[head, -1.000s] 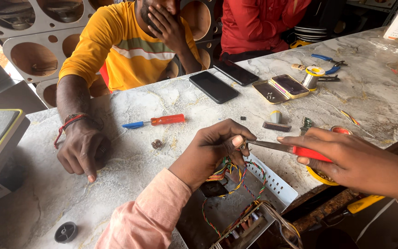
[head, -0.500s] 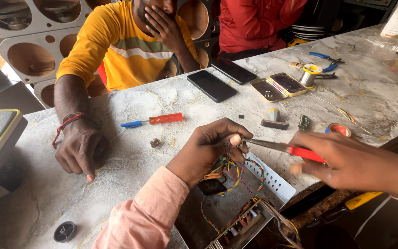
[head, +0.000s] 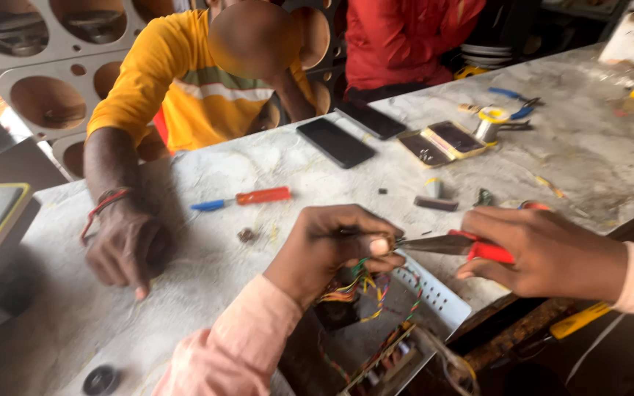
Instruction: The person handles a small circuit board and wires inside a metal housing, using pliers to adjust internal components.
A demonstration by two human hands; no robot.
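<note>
Our left hand (head: 335,246) pinches a bundle of coloured wires (head: 365,282) at the table's near edge (head: 508,323), fingers together. Our right hand (head: 541,249), just right, grips red-handled pliers (head: 453,246) touching the wires. A co-worker's hand (head: 122,246) rests well left, bare marble between.

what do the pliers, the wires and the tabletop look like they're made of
Pliers: dull grey metal jaws, probably steel, with glossy red handles that look plastic or rubber-coated, held in the right hand. Wires: thin strands in coloured, likely plastic, insulation (yellow, green, red), pinched by the left hand. Tabletop: pale mottled grey with veining and stains, probably marble or similar stone, matte and worn.
</note>
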